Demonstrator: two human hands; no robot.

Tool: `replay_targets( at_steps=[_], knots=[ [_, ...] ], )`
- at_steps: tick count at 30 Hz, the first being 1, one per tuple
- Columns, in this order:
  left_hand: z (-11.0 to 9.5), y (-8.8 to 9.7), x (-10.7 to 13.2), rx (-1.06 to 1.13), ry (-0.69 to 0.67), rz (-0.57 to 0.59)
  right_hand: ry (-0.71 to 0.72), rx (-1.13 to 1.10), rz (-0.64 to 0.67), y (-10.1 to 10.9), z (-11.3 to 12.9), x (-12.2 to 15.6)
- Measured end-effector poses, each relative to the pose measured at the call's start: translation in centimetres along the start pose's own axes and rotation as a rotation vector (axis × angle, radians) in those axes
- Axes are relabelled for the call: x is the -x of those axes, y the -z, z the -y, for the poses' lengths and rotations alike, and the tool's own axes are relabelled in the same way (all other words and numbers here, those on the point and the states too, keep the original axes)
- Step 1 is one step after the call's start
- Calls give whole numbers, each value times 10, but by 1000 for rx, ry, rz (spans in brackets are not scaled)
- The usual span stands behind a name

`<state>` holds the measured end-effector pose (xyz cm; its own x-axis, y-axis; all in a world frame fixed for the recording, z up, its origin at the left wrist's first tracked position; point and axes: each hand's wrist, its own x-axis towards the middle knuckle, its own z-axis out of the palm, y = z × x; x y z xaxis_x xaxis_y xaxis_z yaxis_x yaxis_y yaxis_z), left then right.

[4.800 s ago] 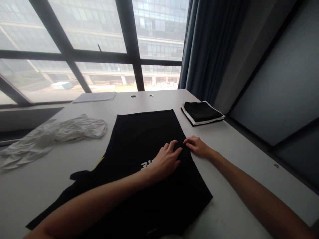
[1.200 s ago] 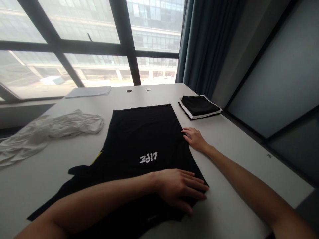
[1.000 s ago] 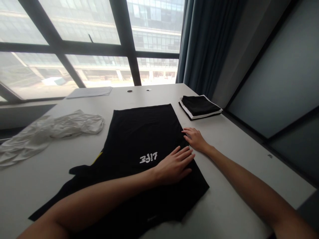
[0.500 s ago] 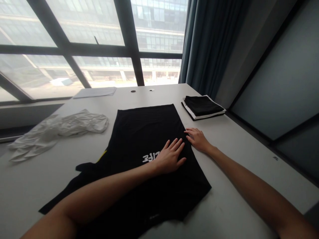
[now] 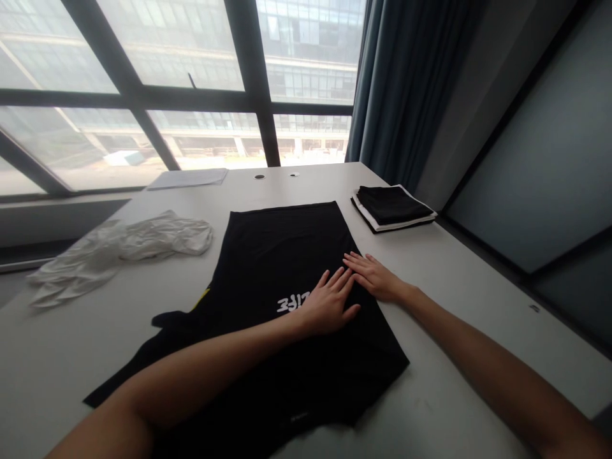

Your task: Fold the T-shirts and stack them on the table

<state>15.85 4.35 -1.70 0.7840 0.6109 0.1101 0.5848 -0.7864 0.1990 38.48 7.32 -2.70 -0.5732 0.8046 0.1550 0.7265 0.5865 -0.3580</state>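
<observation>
A black T-shirt [image 5: 282,245] with white lettering lies spread over the white table, its hem toward the window. Flat on the shirt rests my left hand [image 5: 329,307], fingers stretched out, covering part of the lettering. My right hand [image 5: 375,277] lies across the shirt's right edge with its fingers extended on the cloth. The fingertips of both hands are close together; whether they touch I cannot tell. A bit of yellow shows at the shirt's left side. My left forearm hides some of the lower shirt.
To the left lies a crumpled white garment [image 5: 165,236]. A stack of folded black and white clothes [image 5: 394,205] sits at the back right. White sheets [image 5: 189,178] lie at the table's [image 5: 478,331] far left edge, by the window. A blue curtain [image 5: 396,83] hangs behind.
My right hand has slid left from the shirt's edge farther onto the cloth, nearer my left hand. The left hand stays flat in place. The whole view has shifted slightly.
</observation>
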Motion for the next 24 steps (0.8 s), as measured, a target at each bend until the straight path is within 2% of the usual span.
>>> replay_targets(
  at_steps=[5, 24],
  knots=[
    [0, -1, 0, 1, -6, -3, -14, 29, 43, -1, -2, -1],
    [4, -6, 0, 19, -22, -35, 6, 12, -14, -3, -5, 0]
  ],
)
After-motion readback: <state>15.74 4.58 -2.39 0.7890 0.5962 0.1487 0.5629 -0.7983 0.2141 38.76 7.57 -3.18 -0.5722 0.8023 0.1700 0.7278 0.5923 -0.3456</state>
